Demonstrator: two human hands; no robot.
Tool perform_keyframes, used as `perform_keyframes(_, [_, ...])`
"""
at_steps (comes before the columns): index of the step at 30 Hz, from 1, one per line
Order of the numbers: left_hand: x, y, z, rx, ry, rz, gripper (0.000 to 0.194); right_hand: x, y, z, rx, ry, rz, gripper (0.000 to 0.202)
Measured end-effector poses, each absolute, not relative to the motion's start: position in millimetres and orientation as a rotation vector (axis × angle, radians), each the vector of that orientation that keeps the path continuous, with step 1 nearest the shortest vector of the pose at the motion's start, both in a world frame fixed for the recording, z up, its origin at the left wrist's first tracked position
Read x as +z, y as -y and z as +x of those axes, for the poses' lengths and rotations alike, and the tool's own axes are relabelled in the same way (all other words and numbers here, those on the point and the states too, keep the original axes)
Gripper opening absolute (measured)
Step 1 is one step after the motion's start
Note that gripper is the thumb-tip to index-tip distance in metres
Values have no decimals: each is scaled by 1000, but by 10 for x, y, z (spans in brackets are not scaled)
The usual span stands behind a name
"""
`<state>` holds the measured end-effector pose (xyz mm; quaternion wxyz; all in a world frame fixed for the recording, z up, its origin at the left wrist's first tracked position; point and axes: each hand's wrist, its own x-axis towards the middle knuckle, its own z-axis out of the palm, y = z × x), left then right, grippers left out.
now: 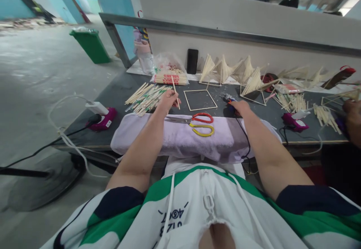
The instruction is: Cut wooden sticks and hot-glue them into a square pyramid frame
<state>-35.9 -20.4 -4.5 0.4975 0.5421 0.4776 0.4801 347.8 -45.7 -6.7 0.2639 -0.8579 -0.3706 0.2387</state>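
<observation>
My left hand (169, 99) pinches a thin wooden stick (173, 83), which points up and away from me. Beside it lies a loose pile of chopsticks (145, 97), some still in wrappers. A square frame of sticks (203, 108) rests flat on the dark table between my hands, with one short stick rising from its far corner. My right hand (241, 108) is closed around a dark blue corded tool that looks like a glue gun (230, 100), right of the frame. Scissors (188, 121) with red and yellow handles lie on the lilac towel (175, 140) nearer me.
Finished stick models (222, 70) stand along the wall, near a phone (192, 61), a bottle (143, 55) and packed chopsticks (170, 79). Purple power sockets (104, 120) with cables sit left and right. Another person's hand (353, 117) is at the far right.
</observation>
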Motion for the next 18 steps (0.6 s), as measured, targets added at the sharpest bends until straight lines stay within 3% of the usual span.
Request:
perform_keyframes(5, [-21,245,-326,1144,-1068,1300,12,-7,580,3474,799,871,-1947,15])
perform_keyframes(12, [-61,230,-299,1133,-1008,1304,16,52,745,3382,685,829,-1519,24])
perform_keyframes(18, [-62,231,-298,1123,-1008,1311,13,-46,915,3024,430,945,-1073,48])
